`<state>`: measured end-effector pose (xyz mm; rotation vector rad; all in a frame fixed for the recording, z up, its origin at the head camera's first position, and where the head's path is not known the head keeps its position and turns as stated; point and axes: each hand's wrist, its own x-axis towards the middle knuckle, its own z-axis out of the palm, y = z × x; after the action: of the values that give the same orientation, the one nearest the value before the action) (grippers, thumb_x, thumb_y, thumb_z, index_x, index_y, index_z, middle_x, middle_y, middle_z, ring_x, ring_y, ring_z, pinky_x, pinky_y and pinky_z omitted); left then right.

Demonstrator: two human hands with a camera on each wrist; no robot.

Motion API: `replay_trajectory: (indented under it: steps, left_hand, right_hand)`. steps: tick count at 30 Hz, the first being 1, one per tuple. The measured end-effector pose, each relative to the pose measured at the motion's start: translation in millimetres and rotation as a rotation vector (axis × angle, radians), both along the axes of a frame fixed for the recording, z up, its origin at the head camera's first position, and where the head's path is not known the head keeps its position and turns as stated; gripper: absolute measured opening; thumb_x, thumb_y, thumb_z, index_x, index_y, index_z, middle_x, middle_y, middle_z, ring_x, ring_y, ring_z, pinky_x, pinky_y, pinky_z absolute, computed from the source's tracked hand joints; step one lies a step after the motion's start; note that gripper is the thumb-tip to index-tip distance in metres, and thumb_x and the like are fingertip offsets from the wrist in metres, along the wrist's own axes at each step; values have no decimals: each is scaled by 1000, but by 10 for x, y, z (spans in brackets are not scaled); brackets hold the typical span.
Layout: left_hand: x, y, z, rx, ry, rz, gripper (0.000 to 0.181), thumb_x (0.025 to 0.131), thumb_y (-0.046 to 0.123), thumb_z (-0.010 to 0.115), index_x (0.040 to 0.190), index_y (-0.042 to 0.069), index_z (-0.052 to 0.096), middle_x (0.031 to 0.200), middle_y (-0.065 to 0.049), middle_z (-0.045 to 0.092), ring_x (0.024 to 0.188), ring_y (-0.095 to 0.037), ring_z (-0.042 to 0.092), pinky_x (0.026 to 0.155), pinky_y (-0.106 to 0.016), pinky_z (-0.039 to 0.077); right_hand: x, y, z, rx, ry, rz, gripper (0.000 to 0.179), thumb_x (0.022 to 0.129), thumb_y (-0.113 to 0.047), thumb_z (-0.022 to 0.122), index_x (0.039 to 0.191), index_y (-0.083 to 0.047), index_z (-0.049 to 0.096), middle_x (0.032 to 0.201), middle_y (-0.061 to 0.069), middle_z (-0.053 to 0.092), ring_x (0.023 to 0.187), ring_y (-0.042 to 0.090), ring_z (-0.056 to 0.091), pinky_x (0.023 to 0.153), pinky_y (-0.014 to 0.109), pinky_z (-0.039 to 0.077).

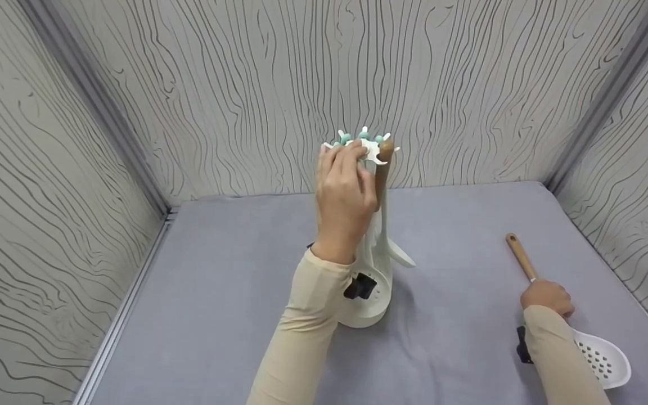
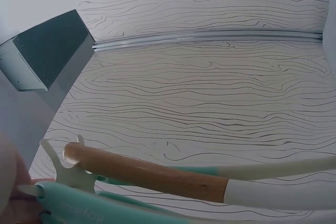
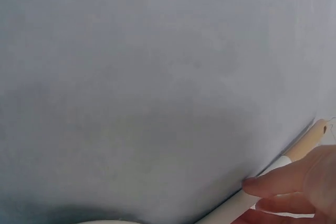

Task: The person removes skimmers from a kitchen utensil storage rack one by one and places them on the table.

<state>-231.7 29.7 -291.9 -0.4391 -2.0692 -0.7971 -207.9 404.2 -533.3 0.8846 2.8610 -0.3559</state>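
Note:
My left hand [image 1: 345, 197] grips the top of a white utensil stand [image 1: 370, 149], its fingers over the hooked rim. A wooden-handled utensil [image 1: 382, 180] hangs beside the thumb; its brown handle [image 2: 147, 172] shows in the left wrist view, above turquoise handles [image 2: 110, 204]. Lower on the stand hang white utensil heads, one a ladle-like bowl [image 1: 400, 254]. Over at the right, my right hand [image 1: 547, 298] holds a white slotted spoon [image 1: 616, 361] by the lower part of its handle. That spoon lies along the cloth, its wooden end pointing away. Palm and forearm hide part of both holds.
A grey cloth [image 1: 234, 281] covers the table. Wood-grain panels [image 1: 279, 84] stand at the back and both sides, with metal rails [image 1: 127, 315] along the edges. The stand's round base [image 1: 362, 322] rests mid-table.

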Motion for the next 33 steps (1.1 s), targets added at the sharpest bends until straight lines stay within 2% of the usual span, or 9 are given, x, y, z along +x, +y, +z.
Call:
replay_trajectory:
  steps: [3, 8, 10, 14, 17, 21, 25, 33]
  left_hand:
    - [-3, -17, 17, -20, -3, -1, 24, 90, 5, 46, 106, 5, 63, 120, -7, 70, 117, -24, 59, 120, -43, 33]
    - [-4, -52, 42, -60, -9, -7, 23, 88, 3, 47, 105, 5, 63, 120, -7, 70, 116, -24, 59, 120, -42, 34]
    - [0, -65, 50, -69, -13, -14, 23, 88, 2, 47, 105, 5, 63, 120, -6, 69, 117, -24, 59, 120, -42, 33]
    - [4, -79, 59, -71, -12, -35, 24, 88, 0, 46, 104, 6, 63, 119, -6, 70, 118, -23, 60, 121, -41, 32]
    - [1, -79, 51, -61, -9, -54, 25, 88, -2, 46, 104, 5, 63, 118, -6, 70, 118, -23, 61, 121, -40, 33]
    - [-10, -71, 34, -47, -1, -63, 25, 87, -2, 46, 104, 5, 63, 118, -6, 71, 119, -23, 61, 120, -38, 35]
    - [-22, -73, 26, -35, -1, -67, 25, 88, -2, 45, 104, 4, 63, 119, -7, 70, 119, -22, 60, 120, -36, 35]
    - [-17, -64, 32, -20, -22, -81, 26, 87, -2, 44, 105, 4, 63, 120, -7, 70, 120, -22, 60, 121, -35, 33]
  right_hand:
    - [-49, -96, 24, 24, 65, 23, 36, 94, 0, 33, 106, 31, 48, 100, 48, 53, 89, 54, 58, 69, 58, 53]
    - [-167, -324, 94, 25, 186, 110, 38, 91, 0, 36, 110, 32, 43, 100, 49, 53, 92, 58, 57, 72, 62, 53]
    - [-204, -420, 125, 19, 226, 152, 37, 88, 0, 40, 110, 31, 44, 98, 49, 55, 88, 58, 59, 68, 60, 53]
    - [-249, -586, 154, 35, 306, 228, 29, 83, -1, 51, 97, 25, 51, 87, 43, 59, 74, 51, 62, 56, 52, 53]
    - [-266, -689, 157, 25, 330, 260, 23, 82, -1, 55, 91, 20, 53, 85, 38, 59, 72, 48, 62, 54, 49, 52]
    - [-252, -805, 166, -8, 338, 286, 23, 84, -2, 55, 92, 19, 54, 87, 37, 60, 75, 48, 62, 58, 51, 54]
    - [-212, -918, 194, -10, 390, 334, 21, 84, -2, 57, 89, 19, 57, 84, 36, 61, 72, 46, 62, 60, 52, 53]
    - [-127, -1187, 306, -50, 491, 397, 30, 84, 0, 60, 106, 21, 59, 100, 40, 63, 89, 51, 64, 76, 55, 56]
